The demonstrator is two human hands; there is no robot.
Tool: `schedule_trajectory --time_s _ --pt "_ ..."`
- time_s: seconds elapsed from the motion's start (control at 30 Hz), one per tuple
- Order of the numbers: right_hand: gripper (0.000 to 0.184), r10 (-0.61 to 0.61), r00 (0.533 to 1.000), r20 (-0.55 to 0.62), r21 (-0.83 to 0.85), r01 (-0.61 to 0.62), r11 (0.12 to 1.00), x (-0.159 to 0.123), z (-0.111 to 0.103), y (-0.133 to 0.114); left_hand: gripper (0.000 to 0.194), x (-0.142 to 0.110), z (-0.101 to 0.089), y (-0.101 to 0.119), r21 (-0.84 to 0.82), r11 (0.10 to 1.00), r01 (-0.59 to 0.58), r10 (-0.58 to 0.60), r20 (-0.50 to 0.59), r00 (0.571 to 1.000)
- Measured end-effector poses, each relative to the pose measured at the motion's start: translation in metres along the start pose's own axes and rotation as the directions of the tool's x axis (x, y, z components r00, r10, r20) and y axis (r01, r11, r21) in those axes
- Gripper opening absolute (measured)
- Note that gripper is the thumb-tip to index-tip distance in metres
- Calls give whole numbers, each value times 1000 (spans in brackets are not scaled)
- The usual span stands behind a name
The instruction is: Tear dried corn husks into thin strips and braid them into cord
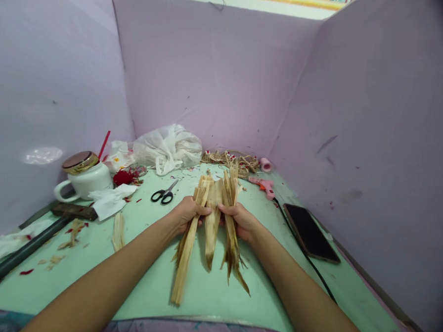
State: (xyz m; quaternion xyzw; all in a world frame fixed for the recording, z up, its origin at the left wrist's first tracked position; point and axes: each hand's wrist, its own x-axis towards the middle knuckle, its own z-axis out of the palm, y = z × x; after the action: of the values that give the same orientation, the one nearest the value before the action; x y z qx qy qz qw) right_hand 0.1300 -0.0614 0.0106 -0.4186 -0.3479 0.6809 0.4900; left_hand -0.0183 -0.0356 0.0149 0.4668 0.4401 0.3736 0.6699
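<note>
Dry, straw-coloured husk strips fill both hands above the middle of the green table top [148,281]. My left hand [187,212] is closed around a bundle of long husk strips [183,273], its thumb pointing inward. My right hand [241,219] grips a second bundle of husk strips [232,248] with ragged, darker lower ends. Between the two bundles hangs a broad, pointed husk piece [211,230], with both thumbs at its edges. The fingers behind the husks are mostly hidden.
Black-handled scissors [164,194] lie left of the hands. Farther left are a lidded white mug [90,180] and a hammer [35,243]. A white plastic bag [170,146] sits at the back. On the right lie a pink glue gun [264,185], its black cord and a phone [310,232].
</note>
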Motion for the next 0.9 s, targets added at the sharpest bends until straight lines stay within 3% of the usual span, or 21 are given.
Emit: schedule_trajectory --time_s 0.1,0.27,0.43,0.63,0.8,0.9 --pt "6 50 998 30 26 -51 998 -2 -1 -5 12 0 2 2 -15 1000 19 -20 -32 999" --pt "13 33 999 -3 52 -32 998 -6 -4 -17 10 1 1 2 -6 1000 26 -26 -65 998" --pt "10 30 998 55 200 -41 979 -10 -16 -34 12 5 -5 3 -26 997 68 -70 -92 993" --pt "2 -124 987 107 247 95 964 -22 -36 -53 10 9 -10 4 15 997 77 -74 -148 986" --pt "17 -304 951 47 170 292 941 -29 -52 -63 10 11 -12 3 33 998 50 -45 -152 987" --pt "14 -314 948 41 175 303 937 -30 -52 -64 9 9 -12 4 32 998 47 -42 -136 990"
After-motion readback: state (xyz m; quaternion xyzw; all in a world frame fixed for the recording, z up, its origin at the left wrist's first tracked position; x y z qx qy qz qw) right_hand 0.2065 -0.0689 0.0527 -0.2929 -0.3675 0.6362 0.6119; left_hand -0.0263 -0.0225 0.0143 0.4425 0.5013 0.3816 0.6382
